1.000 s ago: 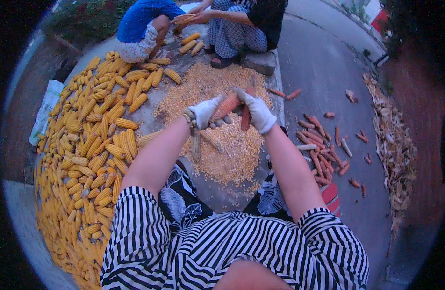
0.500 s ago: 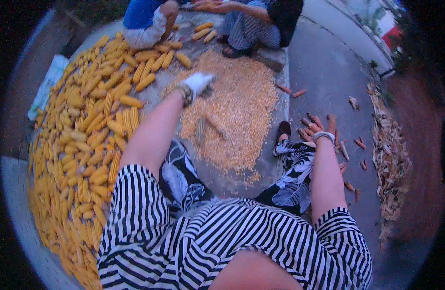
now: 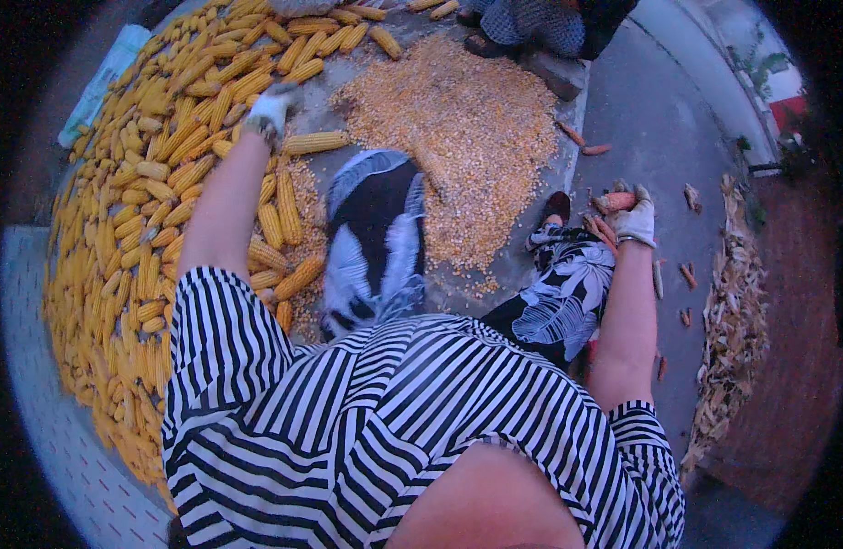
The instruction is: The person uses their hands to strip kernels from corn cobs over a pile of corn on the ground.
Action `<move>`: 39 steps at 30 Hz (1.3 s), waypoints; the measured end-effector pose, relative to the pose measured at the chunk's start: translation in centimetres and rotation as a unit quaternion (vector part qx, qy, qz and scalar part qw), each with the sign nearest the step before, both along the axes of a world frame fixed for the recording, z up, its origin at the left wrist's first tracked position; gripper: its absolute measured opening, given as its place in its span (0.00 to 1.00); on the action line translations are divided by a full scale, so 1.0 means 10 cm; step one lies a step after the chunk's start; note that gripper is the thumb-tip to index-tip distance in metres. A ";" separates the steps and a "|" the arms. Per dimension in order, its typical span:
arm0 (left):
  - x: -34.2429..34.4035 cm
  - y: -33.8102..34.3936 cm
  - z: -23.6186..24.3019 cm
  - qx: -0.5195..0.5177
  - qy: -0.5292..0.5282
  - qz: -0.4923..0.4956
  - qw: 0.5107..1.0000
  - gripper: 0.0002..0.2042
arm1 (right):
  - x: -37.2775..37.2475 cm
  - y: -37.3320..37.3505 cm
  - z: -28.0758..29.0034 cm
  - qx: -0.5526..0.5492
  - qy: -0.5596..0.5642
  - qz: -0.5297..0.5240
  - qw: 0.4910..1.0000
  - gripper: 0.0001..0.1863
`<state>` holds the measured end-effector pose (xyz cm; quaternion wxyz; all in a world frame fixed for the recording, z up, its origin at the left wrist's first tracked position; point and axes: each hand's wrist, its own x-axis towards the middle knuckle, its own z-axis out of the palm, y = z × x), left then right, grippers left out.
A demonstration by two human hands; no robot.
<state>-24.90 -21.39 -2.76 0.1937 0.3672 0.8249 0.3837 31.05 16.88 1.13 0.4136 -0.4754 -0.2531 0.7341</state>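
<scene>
My left hand [image 3: 270,110], in a white glove, reaches over the edge of a large heap of yellow corn ears [image 3: 179,137]. Its fingers are smeared by motion, so whether they grip an ear is unclear. One loose ear [image 3: 316,142] lies just beside that wrist. Out to the right, my right hand [image 3: 635,221], also gloved, is closed round a reddish bare corncob [image 3: 614,201]. More bare cobs [image 3: 602,229] lie right under it, next to my leg. Between my hands spreads a pile of loose corn kernels [image 3: 458,128].
My raised left knee [image 3: 376,238] stands between the heap and the kernels. Another person's legs [image 3: 531,27] are at the far side, by a block [image 3: 554,75]. Scattered cobs [image 3: 687,276] and a strip of dry husks [image 3: 733,320] lie along the right.
My left hand has moved left from over the kernels to the corn heap. My right hand has lifted slightly and now grasps a cob. My left knee has shifted into view, and the view has tilted.
</scene>
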 end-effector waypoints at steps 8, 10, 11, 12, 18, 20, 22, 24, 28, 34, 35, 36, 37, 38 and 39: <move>1.74 -1.55 -1.74 -0.217 -0.051 0.069 0.972 0.14 | -0.06 -0.30 0.03 0.021 -0.030 0.024 0.999 0.12; 2.29 -1.78 -2.06 -0.062 -0.199 0.207 0.956 0.15 | -0.12 -0.33 0.10 0.012 -0.042 0.036 0.998 0.11; 2.45 -1.80 -2.10 0.020 -0.234 0.226 0.945 0.15 | -0.13 -0.35 0.11 0.009 -0.044 0.038 0.998 0.11; 2.52 -1.77 -2.13 0.017 -0.235 0.228 0.945 0.15 | -0.13 -0.36 0.13 0.024 -0.044 0.056 0.997 0.11; 2.21 -1.34 -1.91 -0.123 -0.270 0.237 0.925 0.17 | -0.19 -0.50 0.28 0.026 -0.036 0.145 0.988 0.13; 1.98 -1.06 -1.77 -0.182 -0.156 0.210 0.948 0.16 | -0.24 -0.56 0.28 0.057 -0.067 0.131 0.987 0.14; 1.85 -0.82 -1.70 -0.239 -0.041 0.183 0.953 0.16 | -0.27 -0.53 0.20 0.112 -0.088 0.114 0.983 0.14; 1.75 -0.65 -1.71 -0.294 0.049 0.169 0.940 0.27 | -0.20 -0.49 0.21 0.097 -0.095 0.158 0.978 0.14; 1.62 -0.40 -1.55 -0.413 -0.018 0.143 0.899 0.31 | -0.19 -0.51 0.18 0.072 -0.124 0.174 0.974 0.16; 1.20 -0.18 -2.10 -0.308 -0.039 0.128 0.942 0.30 | -0.32 -0.49 0.16 0.080 -0.133 0.152 0.976 0.22; 1.08 -0.21 -2.25 -0.220 -0.008 0.112 0.969 0.31 | -0.42 -0.52 0.21 0.081 -0.131 0.156 0.976 0.22; 0.91 -0.22 -2.29 -0.248 -0.029 0.036 0.968 0.34 | -0.51 -0.57 0.30 0.072 -0.118 0.185 0.973 0.21; 0.93 -0.10 -2.25 -0.244 -0.030 0.028 0.969 0.34 | -0.50 -0.59 0.36 0.065 -0.110 0.205 0.970 0.20; 0.99 0.09 -2.06 -0.314 -0.008 0.051 0.948 0.36 | -0.40 -0.56 0.30 0.068 -0.116 0.188 0.973 0.20; 1.01 0.22 -1.85 -0.379 0.018 0.085 0.921 0.38 | -0.32 -0.49 0.19 0.087 -0.144 0.181 0.969 0.21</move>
